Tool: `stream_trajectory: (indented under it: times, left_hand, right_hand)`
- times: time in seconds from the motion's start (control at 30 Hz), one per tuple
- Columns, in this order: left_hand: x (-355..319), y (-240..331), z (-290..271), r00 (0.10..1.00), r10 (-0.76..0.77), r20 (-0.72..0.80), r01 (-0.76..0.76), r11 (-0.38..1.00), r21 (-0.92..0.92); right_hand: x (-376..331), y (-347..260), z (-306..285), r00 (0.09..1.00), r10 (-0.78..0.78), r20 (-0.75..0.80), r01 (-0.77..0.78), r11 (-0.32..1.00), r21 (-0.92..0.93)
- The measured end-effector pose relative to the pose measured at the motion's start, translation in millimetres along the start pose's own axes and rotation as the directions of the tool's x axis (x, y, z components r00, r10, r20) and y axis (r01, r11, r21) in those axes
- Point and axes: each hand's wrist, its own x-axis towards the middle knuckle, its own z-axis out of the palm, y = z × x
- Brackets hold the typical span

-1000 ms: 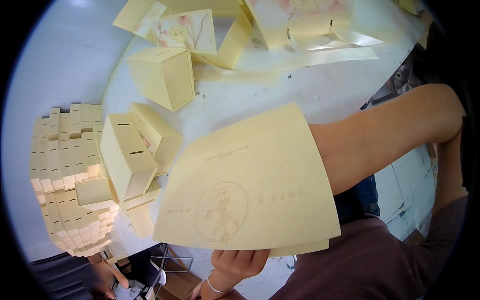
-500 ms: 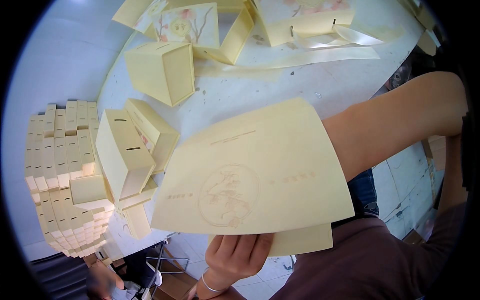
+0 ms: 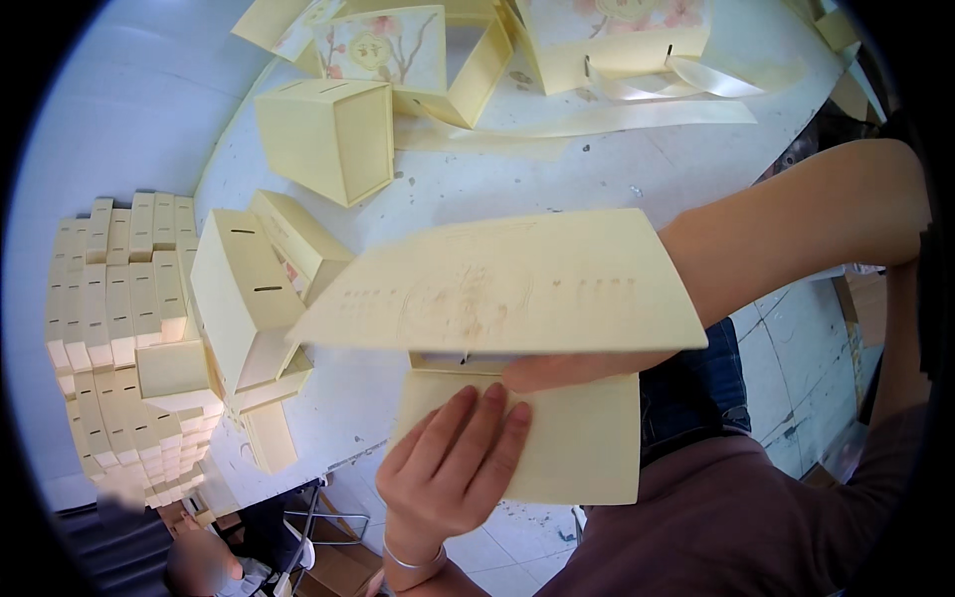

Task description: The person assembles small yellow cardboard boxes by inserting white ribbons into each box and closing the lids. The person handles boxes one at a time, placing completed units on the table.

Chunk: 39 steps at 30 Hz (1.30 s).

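A cream cardboard gift box is in front of me, half folded. Its large upper panel (image 3: 477,289), with a faint embossed round picture, is tilted up. Beneath it a lower cream flap (image 3: 577,438) hangs down, and a dark slot shows in the narrow gap between the two. My left hand (image 3: 453,463), with a bracelet at the wrist, lies on the lower flap, its fingers stretched out. My right hand (image 3: 597,370) reaches in under the upper panel from the right. Only a strip of it shows there, and its fingertips are mostly hidden.
Cream boxes with slots (image 3: 244,298) stand at the left of the white table (image 3: 477,179). Behind them rises a tall stack of boxes (image 3: 124,328). Flower-printed boxes (image 3: 383,50) and a pale ribbon (image 3: 597,119) lie at the far side. Another person (image 3: 204,562) is at lower left.
The upper panel has tipped toward edge-on, baring the lower flap and the slot. My left hand has moved from the panel's lower edge up onto the flap, fingers straightened. Part of my right hand now shows.
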Motion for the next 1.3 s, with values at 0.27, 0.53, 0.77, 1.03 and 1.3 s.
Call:
stream_trajectory:
  times: [0.27, 0.53, 0.77, 1.03, 1.3]
  left_hand:
    - [-7, 1, 19, 0.88, -0.307, -0.364, 0.403, 0.887, 0.226]
    - [-4, 70, 114, 0.612, -0.676, -0.41, 0.51, 0.734, -0.449]
    - [3, 62, 119, 0.615, -0.641, -0.46, 0.477, 0.767, -0.43]
    - [-41, 90, 110, 0.614, -0.668, -0.42, 0.452, 0.734, -0.507]
    - [-151, 122, 149, 0.55, -0.828, 0.108, 0.73, 0.414, -0.543]
  right_hand:
    - [6, 9, -15, 0.973, 0.126, 0.191, -0.177, 0.943, 0.283]
    - [13, 3, -19, 0.936, 0.187, 0.299, -0.298, 0.871, 0.389]
    - [14, 4, -21, 0.942, 0.156, 0.298, -0.258, 0.904, 0.34]
    - [9, 6, -21, 0.987, 0.109, 0.119, -0.142, 0.936, 0.322]
    - [-8, 8, -29, 0.96, -0.106, -0.26, 0.148, 0.977, 0.151]
